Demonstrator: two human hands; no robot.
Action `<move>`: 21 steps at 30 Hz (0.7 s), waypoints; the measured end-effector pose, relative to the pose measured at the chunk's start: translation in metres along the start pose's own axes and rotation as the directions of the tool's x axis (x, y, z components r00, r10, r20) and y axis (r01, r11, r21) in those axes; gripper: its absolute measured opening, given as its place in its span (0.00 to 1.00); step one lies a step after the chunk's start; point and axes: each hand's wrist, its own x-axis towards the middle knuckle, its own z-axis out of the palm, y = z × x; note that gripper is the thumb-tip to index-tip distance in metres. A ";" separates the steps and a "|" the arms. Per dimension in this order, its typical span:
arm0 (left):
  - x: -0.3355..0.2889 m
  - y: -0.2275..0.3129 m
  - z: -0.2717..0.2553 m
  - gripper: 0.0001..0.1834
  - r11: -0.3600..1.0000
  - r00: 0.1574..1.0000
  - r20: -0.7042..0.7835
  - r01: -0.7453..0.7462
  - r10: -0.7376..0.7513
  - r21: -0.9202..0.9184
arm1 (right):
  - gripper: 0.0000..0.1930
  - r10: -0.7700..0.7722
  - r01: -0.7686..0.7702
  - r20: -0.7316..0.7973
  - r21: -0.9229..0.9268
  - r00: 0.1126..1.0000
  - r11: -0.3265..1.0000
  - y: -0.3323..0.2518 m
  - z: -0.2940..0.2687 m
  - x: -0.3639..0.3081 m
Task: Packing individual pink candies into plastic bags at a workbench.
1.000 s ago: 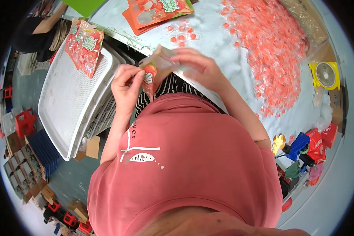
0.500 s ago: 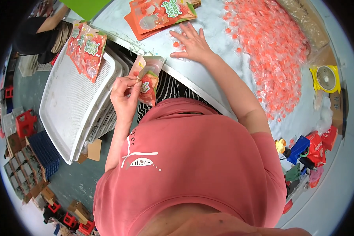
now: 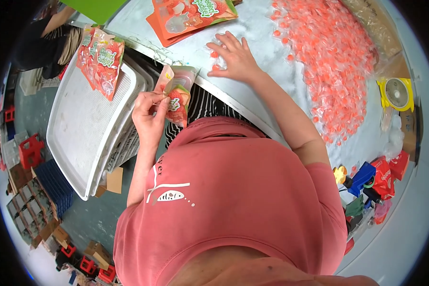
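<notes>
Your left hand pinches the probably light, limp pouch at its nine-o'clock edge; your right hand spreads its fingers over candies.

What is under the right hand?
At the left edge of the right hand, small wrapped orange pieces show on the table. Anything beneath the palm is covered.

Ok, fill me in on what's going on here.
The person's left hand pinches a red pouch beside the table. Their right hand is spread over a few wrapped red pieces on it; contact is unclear. A large heap of similar pieces lies to the right, and more pouches rest on the white tray at left.
</notes>
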 end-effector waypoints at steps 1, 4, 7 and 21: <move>0.000 0.001 0.001 0.05 1.000 1.000 0.004 -0.003 0.003 -0.001 | 0.31 -0.018 0.017 -0.066 -0.012 0.998 1.000 0.000 0.002 -0.001; 0.001 0.003 0.002 0.05 0.999 1.000 0.004 0.011 -0.010 -0.040 | 0.22 -0.018 0.016 -0.136 -0.013 0.991 1.000 0.000 0.005 0.000; 0.000 0.004 0.000 0.06 1.000 1.000 0.002 0.008 -0.008 -0.030 | 0.16 -0.021 0.016 -0.122 -0.043 0.992 0.999 -0.004 0.002 0.000; 0.019 0.028 0.027 0.05 0.999 0.981 0.189 -0.027 0.036 -0.046 | 0.09 0.712 -0.208 0.096 0.976 0.695 0.071 0.010 -0.048 0.003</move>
